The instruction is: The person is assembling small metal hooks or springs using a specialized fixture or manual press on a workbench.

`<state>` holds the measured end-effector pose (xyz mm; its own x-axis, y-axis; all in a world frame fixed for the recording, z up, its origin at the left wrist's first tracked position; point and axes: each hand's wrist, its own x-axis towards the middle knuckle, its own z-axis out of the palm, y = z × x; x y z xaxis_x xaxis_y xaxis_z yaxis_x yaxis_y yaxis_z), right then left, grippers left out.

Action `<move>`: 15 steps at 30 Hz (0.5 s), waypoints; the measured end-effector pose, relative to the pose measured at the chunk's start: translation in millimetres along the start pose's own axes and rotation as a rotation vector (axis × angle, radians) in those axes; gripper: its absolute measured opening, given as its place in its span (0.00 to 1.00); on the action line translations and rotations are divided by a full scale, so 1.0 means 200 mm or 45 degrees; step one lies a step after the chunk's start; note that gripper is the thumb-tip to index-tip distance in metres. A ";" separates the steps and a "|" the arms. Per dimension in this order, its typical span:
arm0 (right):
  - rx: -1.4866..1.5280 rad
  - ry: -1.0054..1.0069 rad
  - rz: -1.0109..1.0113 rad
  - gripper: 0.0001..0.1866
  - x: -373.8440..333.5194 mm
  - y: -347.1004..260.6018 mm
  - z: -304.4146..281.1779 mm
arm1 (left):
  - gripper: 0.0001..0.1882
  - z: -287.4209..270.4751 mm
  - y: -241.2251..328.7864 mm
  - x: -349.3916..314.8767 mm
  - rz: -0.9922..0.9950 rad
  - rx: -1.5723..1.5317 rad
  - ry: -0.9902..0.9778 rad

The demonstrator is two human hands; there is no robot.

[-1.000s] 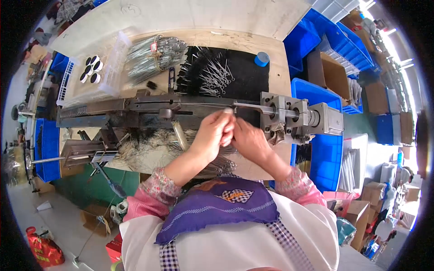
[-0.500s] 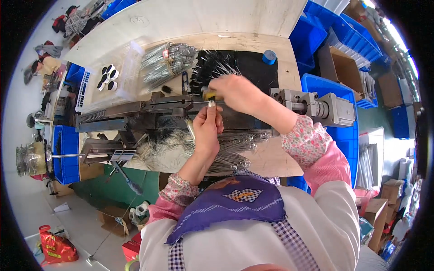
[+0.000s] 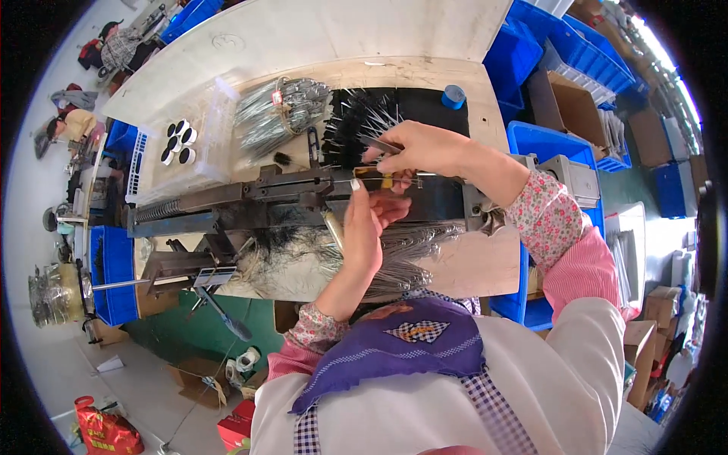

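My right hand (image 3: 428, 150) is closed on a dark flat metal strip (image 3: 381, 145), its tip pointing left over the bristles. Below these fingers a yellow-and-black piece (image 3: 387, 181) shows in part; what it is I cannot tell. My left hand (image 3: 368, 227) is just below, with thumb and fingers at a thin metal wire (image 3: 341, 180) that runs right from the long dark metal machine (image 3: 258, 187). Its grip is partly hidden. Behind the hands a pile of black bristles with pale strands (image 3: 360, 121) lies on a black mat (image 3: 436, 121).
A bundle of wires (image 3: 280, 114) and a clear plastic bin (image 3: 208, 121) with black-and-white round pieces stand at the back left. Loose wires (image 3: 413, 246) lie near me. A blue tape roll (image 3: 453, 96) rests on the mat. Blue crates (image 3: 550, 144) stand at the right.
My right hand has moved right and now shows the dark metal strip. My left hand has shifted slightly right, its fingers reaching further right. The whole view has shifted a little.
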<state>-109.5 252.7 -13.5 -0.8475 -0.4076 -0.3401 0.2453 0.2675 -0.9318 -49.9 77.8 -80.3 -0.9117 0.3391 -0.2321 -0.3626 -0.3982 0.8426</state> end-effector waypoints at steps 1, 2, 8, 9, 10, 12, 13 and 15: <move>-0.038 -0.034 -0.004 0.13 0.01 0.00 -0.01 | 0.27 0.04 -0.02 0.01 -0.004 -0.105 -0.063; -0.076 -0.071 -0.007 0.12 0.01 0.00 -0.02 | 0.33 0.07 -0.02 0.02 -0.008 -0.211 -0.122; -1.552 0.399 -0.771 0.21 -0.08 0.00 -0.08 | 0.48 0.10 0.07 -0.01 -0.185 -0.871 -0.280; -1.412 0.568 -0.694 0.22 -0.10 -0.03 -0.04 | 0.49 0.09 0.07 -0.01 -0.225 -0.947 -0.278; -1.267 0.729 -0.615 0.24 -0.15 -0.05 0.03 | 0.49 0.08 0.07 0.00 -0.263 -1.024 -0.275; -1.460 0.675 -0.854 0.26 -0.21 -0.03 0.13 | 0.49 0.06 0.06 0.00 -0.318 -1.104 -0.298; -1.233 0.497 -0.815 0.24 -0.23 -0.02 0.18 | 0.49 0.06 0.06 0.00 -0.375 -1.171 -0.322; -1.285 0.572 -0.794 0.19 -0.23 0.00 0.25 | 0.48 0.06 0.05 0.00 -0.362 -1.107 -0.264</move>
<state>-47.1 228.3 -3.2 -0.8224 -0.4257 0.3774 -0.5507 0.7622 -0.3402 -51.6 84.6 -65.3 -0.7445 0.6333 -0.2115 -0.6599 -0.7461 0.0889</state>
